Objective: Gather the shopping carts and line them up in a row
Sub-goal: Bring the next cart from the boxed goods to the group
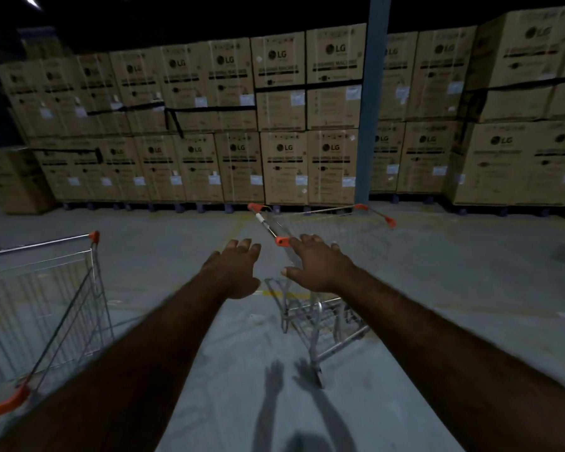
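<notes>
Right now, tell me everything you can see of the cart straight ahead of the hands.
The cart ahead is a silver wire-mesh shopping cart with orange plastic caps at its corners and handle ends. It stands upright on the grey concrete floor, angled, in front of the stacked cardboard boxes. Its handle bar runs toward the right hand, whose spread fingers hover at the near orange cap; contact is unclear. The left hand is clear of it. The basket looks empty.

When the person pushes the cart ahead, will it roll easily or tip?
The cart ahead looks empty and wire-built, so probably light. It stands on casters on smooth concrete floor, so it should roll easily. Its low, wide frame makes tipping unlikely.
</notes>
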The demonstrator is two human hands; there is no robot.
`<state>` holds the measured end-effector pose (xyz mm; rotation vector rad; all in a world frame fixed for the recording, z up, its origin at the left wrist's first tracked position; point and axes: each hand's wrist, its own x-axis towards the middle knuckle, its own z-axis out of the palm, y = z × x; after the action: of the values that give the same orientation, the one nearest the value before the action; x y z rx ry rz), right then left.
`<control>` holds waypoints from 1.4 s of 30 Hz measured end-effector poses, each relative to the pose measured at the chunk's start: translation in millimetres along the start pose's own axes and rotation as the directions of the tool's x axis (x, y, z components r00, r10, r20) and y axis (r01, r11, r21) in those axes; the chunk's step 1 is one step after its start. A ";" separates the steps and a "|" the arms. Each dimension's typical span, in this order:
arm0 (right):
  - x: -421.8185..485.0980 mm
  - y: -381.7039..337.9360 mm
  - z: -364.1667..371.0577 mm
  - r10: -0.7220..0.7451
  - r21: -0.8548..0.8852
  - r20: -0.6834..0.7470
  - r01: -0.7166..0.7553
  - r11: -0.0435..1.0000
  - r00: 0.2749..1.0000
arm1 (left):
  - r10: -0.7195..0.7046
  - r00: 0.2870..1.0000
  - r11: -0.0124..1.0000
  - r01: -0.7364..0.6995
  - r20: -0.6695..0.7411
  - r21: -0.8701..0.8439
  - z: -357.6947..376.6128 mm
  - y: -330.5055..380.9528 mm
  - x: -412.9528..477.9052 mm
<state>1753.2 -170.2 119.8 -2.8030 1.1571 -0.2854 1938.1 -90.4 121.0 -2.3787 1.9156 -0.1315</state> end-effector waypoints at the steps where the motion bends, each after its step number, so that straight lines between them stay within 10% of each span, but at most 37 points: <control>1: 22.2 7.1 0.9 -0.005 -0.005 0.015 0.005 1.000 1.000 | -0.014 1.000 1.000 0.014 0.009 0.003 0.3 -5.5 20.3; 13: 251.8 51.3 51.2 -0.054 0.007 0.044 0.054 0.999 0.998 | -0.018 0.998 1.000 0.018 0.056 0.005 25.2 -77.5 223.5; 26: 486.8 78.7 133.1 0.216 0.013 0.115 -0.219 0.976 0.970 | 0.166 0.980 0.985 -0.169 0.107 0.021 91.9 -192.9 481.4; 42: 660.9 170.2 263.7 0.512 0.237 0.461 -0.656 0.716 0.725 | 0.570 0.820 0.816 -0.573 0.057 0.072 203.1 -204.4 725.1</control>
<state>2150.0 -753.1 -75.5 -1.8900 1.6084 0.0673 2314.7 -753.0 -46.2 -1.6347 2.4499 -0.1252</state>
